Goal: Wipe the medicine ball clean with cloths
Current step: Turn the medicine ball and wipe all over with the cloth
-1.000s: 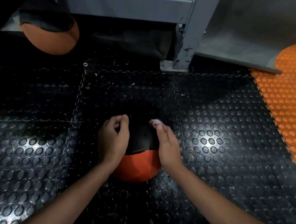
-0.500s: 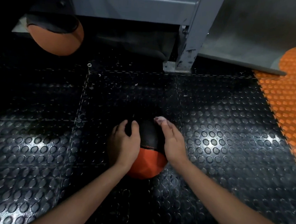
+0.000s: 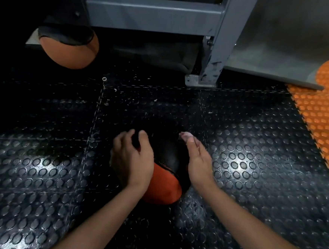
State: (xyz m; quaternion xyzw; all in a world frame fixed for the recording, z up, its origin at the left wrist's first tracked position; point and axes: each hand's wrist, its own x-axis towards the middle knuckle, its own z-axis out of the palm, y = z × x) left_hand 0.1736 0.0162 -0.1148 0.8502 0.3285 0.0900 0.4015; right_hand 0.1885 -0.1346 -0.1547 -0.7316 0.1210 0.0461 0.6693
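Observation:
A black and orange medicine ball point(image 3: 164, 184) rests on the black studded floor point(image 3: 254, 169) in the lower middle of the head view. My left hand point(image 3: 132, 157) lies on its left side with the fingers curled over the black top. My right hand point(image 3: 198, 161) presses flat against its right side, fingers pointing away from me. The ball is gripped between the two hands. A pale pinkish patch shows at my right fingertips; I cannot tell whether it is cloth. No cloth is clearly visible.
A second black and orange ball point(image 3: 67, 53) sits at the upper left under a grey steel frame point(image 3: 151, 16). The frame's post point(image 3: 213, 55) is bolted to the floor straight ahead. A grey sloped panel point(image 3: 282, 45) and orange studded matting point(image 3: 323, 120) lie to the right.
The ball has turned between my hands, so its orange panel now sits lower right instead of at the bottom. Both hands stay on its sides, and my view has shifted slightly.

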